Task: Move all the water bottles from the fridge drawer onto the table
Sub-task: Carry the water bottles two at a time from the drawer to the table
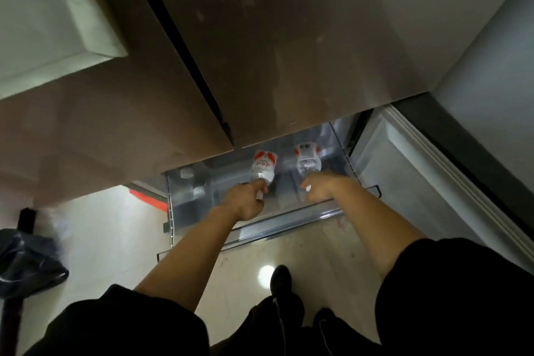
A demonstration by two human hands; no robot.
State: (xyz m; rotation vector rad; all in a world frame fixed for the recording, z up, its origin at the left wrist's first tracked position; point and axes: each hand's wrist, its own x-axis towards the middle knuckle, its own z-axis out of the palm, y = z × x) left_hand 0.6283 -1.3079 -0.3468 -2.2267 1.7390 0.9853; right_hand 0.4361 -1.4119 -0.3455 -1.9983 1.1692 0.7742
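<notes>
Head view, looking straight down at open fridge drawer [289,218], centre of frame, under closed fridge doors [260,52] filling upper half. Left hand [244,202] at centre, grip closed around neck and cap end of left bottle [263,167]; bottle tilted, long axis running from cap at lower centre up toward base at top, red-and-white label facing camera, base under door edge. Right hand [319,185] just right of centre, fingers curled over cap end of right bottle [308,159]; grip looks closed on it, contact partly hidden by knuckles. Right bottle clear, red-and-white label at far end, long axis roughly vertical in frame, cap toward hand, base toward top. Both bottles inside drawer, near each other but apart, left one lifted at cap end; whether right one touches drawer floor cannot be told. Small white blurry items [187,173] in drawer's left part, unidentifiable. Dark bag [29,263] on floor [115,225] at lower left. Black sleeves and shoes along bottom edge.
</notes>
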